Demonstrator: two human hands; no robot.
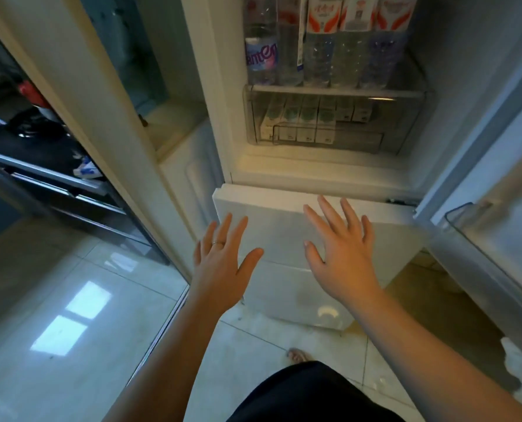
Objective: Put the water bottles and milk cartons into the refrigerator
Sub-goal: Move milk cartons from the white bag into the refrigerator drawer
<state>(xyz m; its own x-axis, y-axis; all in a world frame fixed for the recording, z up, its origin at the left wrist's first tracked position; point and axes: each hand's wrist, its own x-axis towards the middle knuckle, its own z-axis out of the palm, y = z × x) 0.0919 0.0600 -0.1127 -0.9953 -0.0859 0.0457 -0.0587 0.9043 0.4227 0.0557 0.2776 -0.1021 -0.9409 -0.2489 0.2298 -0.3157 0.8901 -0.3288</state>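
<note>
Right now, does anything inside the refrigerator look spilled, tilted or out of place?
Nothing stands out. The water bottles stand upright in a row, the milk cartons sit in rows inside the clear drawer, and no spill shows.

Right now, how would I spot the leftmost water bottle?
Look inside the open refrigerator, on the shelf above the clear drawer. The water bottle stands at the row's left end; its label is purple, the other bottles carry red and white.

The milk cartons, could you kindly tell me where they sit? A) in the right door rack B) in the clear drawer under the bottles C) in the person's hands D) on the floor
B: the milk cartons stand in rows inside the clear drawer, directly below the water bottles.
</note>
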